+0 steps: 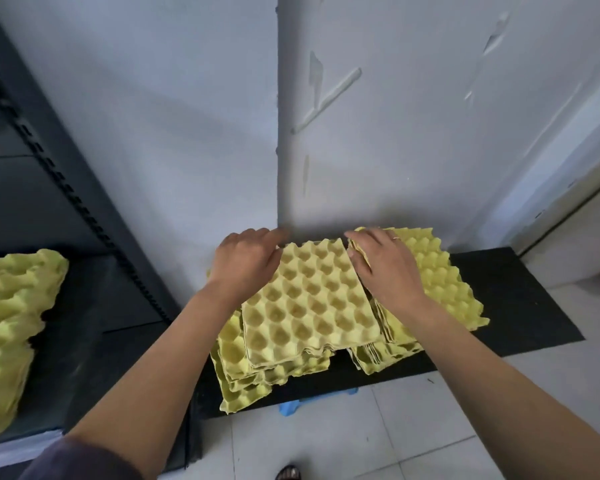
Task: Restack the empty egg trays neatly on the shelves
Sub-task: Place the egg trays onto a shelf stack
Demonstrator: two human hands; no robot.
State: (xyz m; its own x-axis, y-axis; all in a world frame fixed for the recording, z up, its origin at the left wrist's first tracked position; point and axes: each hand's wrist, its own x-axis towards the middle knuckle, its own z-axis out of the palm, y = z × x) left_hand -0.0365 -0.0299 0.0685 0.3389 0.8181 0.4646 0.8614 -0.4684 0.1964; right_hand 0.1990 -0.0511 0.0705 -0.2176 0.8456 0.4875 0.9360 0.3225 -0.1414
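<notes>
The person stands over a low black board at the foot of the wall, centre of the frame, with both arms reaching down to the yellow egg trays heaped on it. The left hand takes the far left corner of the top bundle of trays, thumb on the upper face and fingers going over the back edge. The right hand curls its fingers down over the bundle's right edge; its thumb is hidden, so I judge it a grasp rather than a mere touch.

Holding opposite sides makes sense: the trays are thin and nested, and a bundle lifted by one side would sag and fan apart.

The bundle sits squarely on a skewed lower pile whose corners stick out toward the bottom of the frame (hardly neat). A second pile lies just beside it to the right, under the right wrist.

At the left edge of the frame a dark shelf unit already carries a stack of shelved trays, so the bundle in hand is probably bound there. Most of the trays are not yet shelved.

Something blue shows beneath the board's near edge; I cannot tell what it is.
</notes>
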